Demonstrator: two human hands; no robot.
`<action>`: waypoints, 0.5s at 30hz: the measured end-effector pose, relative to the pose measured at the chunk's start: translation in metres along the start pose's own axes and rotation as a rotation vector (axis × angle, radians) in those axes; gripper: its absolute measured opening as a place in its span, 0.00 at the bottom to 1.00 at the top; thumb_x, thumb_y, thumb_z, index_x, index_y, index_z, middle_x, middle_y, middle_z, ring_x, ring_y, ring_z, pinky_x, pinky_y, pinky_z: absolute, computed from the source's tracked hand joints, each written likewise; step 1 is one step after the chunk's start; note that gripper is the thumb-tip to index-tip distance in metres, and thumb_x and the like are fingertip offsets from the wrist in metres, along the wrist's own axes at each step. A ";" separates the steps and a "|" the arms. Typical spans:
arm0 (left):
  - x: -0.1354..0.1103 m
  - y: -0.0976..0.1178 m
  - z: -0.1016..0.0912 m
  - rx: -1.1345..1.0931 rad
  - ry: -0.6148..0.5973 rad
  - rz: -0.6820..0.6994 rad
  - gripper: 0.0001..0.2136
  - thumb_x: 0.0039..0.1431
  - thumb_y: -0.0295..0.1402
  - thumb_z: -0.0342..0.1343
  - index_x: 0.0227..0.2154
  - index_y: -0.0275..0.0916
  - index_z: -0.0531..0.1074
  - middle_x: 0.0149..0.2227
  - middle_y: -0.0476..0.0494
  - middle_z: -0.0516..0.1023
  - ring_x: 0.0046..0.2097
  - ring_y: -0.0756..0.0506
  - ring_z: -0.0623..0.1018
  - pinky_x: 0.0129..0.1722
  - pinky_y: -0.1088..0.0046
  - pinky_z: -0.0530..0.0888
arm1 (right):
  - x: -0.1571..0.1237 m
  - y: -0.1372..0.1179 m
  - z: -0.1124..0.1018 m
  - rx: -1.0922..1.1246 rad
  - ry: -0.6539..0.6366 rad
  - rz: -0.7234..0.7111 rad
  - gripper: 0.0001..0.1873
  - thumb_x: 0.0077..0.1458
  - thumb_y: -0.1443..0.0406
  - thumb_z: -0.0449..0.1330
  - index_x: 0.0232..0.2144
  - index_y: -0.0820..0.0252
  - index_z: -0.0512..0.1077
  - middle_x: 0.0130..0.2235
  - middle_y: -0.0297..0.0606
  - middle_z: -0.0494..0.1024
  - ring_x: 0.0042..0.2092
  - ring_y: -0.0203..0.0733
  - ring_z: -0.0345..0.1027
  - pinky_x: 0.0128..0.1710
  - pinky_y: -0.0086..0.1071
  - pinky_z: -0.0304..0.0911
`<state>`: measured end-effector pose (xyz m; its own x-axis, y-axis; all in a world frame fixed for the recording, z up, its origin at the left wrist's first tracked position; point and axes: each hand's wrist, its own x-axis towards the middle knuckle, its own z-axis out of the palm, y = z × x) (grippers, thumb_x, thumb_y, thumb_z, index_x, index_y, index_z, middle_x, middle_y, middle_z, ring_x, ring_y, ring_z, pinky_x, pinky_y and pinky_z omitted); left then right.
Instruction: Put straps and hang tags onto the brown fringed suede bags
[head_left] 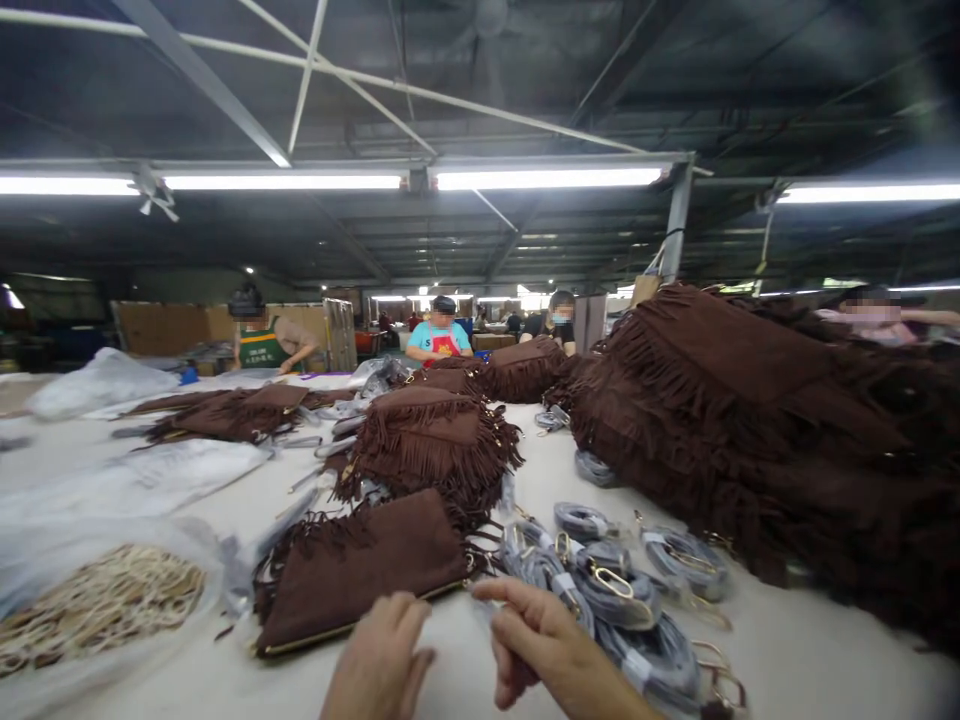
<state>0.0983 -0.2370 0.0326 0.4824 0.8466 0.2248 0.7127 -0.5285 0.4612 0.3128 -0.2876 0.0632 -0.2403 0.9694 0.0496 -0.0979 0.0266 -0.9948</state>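
Note:
A dark brown fringed bag (367, 565) lies flat in front of me, a gold zipper along its near edge. My left hand (381, 655) is just below that edge, fingers extended and thumb apart, holding nothing visible. My right hand (551, 645) is beside the bag's right corner. Its index finger points at the zipper's end, the thumb stands apart from it, and the other fingers are curled. Whether the index fingertip touches the bag is unclear. Right of this hand lie several coiled grey straps (615, 585) with gold clips, seemingly wrapped in plastic.
A large heap of brown fringed bags (720, 400) rises at the right. More fringed bags (435, 430) are stacked beyond the near one. A clear plastic bag of beige ring-like pieces (105, 600) lies at left on the white table (457, 670). Several people work farther back.

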 end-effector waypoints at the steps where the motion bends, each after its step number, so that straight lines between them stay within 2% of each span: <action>1: 0.008 -0.009 -0.009 0.178 0.064 -0.021 0.15 0.56 0.24 0.53 0.46 0.42 0.71 0.52 0.38 0.74 0.55 0.35 0.70 0.56 0.54 0.64 | 0.002 -0.002 -0.002 -0.003 -0.014 0.047 0.31 0.48 0.43 0.60 0.44 0.61 0.65 0.21 0.26 0.69 0.17 0.33 0.64 0.19 0.25 0.59; 3: 0.021 -0.027 -0.025 0.393 0.071 -0.080 0.14 0.53 0.21 0.52 0.43 0.38 0.71 0.52 0.32 0.74 0.56 0.32 0.69 0.55 0.49 0.62 | 0.006 -0.002 -0.005 -0.053 -0.064 0.099 0.27 0.48 0.44 0.59 0.38 0.59 0.63 0.21 0.25 0.69 0.14 0.29 0.58 0.14 0.22 0.53; 5: 0.030 -0.043 -0.038 0.416 -0.010 -0.108 0.08 0.56 0.22 0.50 0.35 0.38 0.71 0.44 0.34 0.78 0.49 0.34 0.75 0.50 0.54 0.67 | 0.011 0.000 -0.006 -0.140 -0.116 0.092 0.22 0.50 0.46 0.56 0.33 0.59 0.64 0.21 0.26 0.68 0.14 0.26 0.50 0.13 0.21 0.46; 7: 0.037 -0.053 -0.048 0.372 -0.024 -0.123 0.07 0.59 0.24 0.47 0.30 0.40 0.68 0.37 0.39 0.78 0.42 0.38 0.77 0.45 0.61 0.69 | 0.017 0.003 -0.005 -0.250 -0.144 0.041 0.20 0.54 0.48 0.53 0.32 0.60 0.66 0.21 0.28 0.69 0.15 0.26 0.48 0.14 0.22 0.43; 12: 0.047 -0.053 -0.077 0.219 0.060 -0.141 0.11 0.65 0.33 0.38 0.29 0.42 0.62 0.32 0.44 0.75 0.37 0.43 0.75 0.40 0.69 0.68 | 0.032 -0.006 0.007 -0.625 -0.118 -0.253 0.13 0.62 0.61 0.47 0.35 0.60 0.69 0.29 0.36 0.77 0.26 0.34 0.65 0.29 0.27 0.60; 15: 0.047 -0.047 -0.086 0.099 0.042 -0.110 0.13 0.65 0.37 0.35 0.28 0.42 0.60 0.31 0.46 0.74 0.36 0.44 0.73 0.39 0.71 0.68 | 0.038 -0.018 0.031 -0.771 -0.121 -0.475 0.13 0.62 0.66 0.45 0.34 0.59 0.70 0.31 0.39 0.78 0.33 0.38 0.70 0.34 0.28 0.62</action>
<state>0.0435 -0.1664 0.0952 0.3778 0.9007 0.2143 0.8080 -0.4338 0.3988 0.2752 -0.2587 0.0855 -0.4434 0.7840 0.4344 0.4494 0.6138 -0.6491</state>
